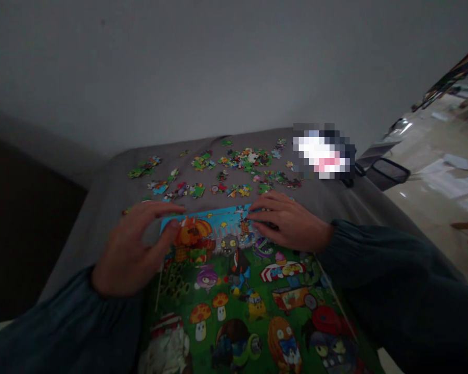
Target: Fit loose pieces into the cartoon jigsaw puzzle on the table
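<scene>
A cartoon picture puzzle board (234,283) with a green field and a blue sky strip lies before me. My left hand (134,252) is at its far left corner, thumb and fingers apart, with nothing visible between them. Over the far edge, right of the middle, my right hand (288,221) has its fingers bent and drawn together at the sky strip. Whatever those fingertips hold, if anything, is too small and dark to make out. The right hand hides the board's far right corner.
Loose puzzle pieces (247,158) are scattered beyond the board on a grey cloth (101,208). A blurred-out object (323,153) sits at the back right, with a dark loop (392,174) beside it. A grey wall (218,67) rises behind.
</scene>
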{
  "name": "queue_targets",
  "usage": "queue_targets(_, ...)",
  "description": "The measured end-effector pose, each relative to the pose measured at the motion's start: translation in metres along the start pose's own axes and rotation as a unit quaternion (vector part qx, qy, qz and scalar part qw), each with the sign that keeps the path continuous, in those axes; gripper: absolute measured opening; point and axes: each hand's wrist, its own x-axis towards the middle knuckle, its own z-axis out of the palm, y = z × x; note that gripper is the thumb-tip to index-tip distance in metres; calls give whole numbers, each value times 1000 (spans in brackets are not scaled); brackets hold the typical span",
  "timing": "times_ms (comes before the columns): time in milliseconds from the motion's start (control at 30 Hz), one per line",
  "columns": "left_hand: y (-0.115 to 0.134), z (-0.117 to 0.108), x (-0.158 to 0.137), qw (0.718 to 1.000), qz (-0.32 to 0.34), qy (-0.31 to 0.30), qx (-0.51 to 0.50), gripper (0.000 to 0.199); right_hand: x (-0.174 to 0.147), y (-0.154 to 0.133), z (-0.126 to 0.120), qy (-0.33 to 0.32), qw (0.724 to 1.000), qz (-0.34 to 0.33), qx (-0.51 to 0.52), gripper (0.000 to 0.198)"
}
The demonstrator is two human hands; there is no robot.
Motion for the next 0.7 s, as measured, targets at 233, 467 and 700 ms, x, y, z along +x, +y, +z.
queue_targets(233,-82,-14,13,984,-117,-62,117,47,-3,-5,-5,79,996,-2,38,23)
queue_targets(467,-86,6,13,973,-151,-94,144,56,-6,-7,-9,115,992,-3,58,18)
queue_targets(700,-77,21,22,968,-175,-85,160,49,-7,-9,-8,121,990,-8,67,18)
